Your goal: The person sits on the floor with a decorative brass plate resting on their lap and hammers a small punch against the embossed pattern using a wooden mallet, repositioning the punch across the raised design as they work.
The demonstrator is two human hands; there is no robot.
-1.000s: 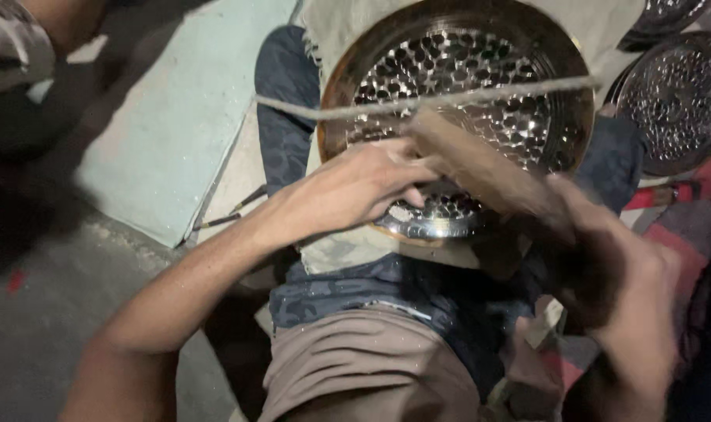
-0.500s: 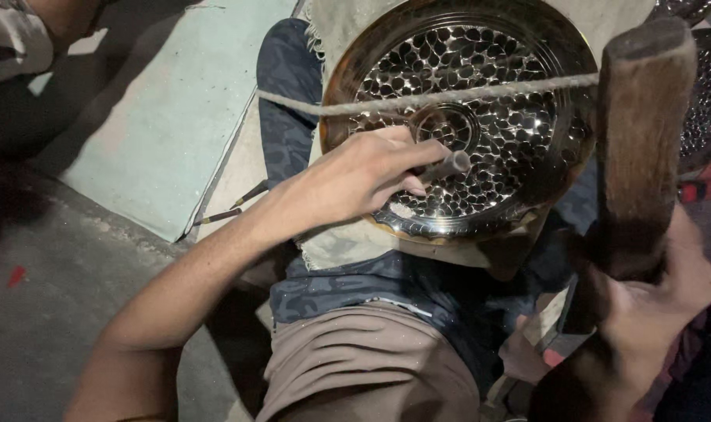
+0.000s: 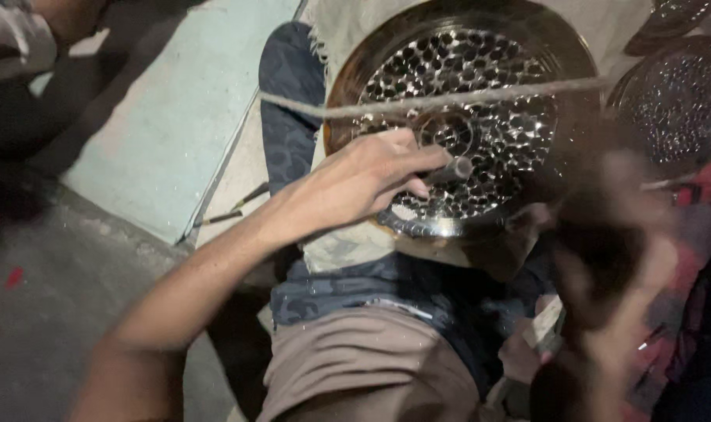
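Left hand [image 3: 363,184] fingers closed around metal punch [image 3: 449,170]; long axis near-horizontal, tip pointing right over dimpled brass plate [image 3: 465,117]. Right hand [image 3: 605,297] blurred, grip indeterminate.

The metal plate [image 3: 480,117] gleamed, glossy and dimpled all over with hammered dents, its rim brassy. Under it lay a rough, frayed cloth [image 3: 347,242]. The punch [image 3: 449,170] looked dull grey metal. A coarse, fibrous string [image 3: 418,103] crossed above.

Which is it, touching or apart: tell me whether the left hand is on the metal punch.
Touching. The head view shows the left hand with its fingers wrapped around the metal punch, whose tip points at the dimpled brass plate.
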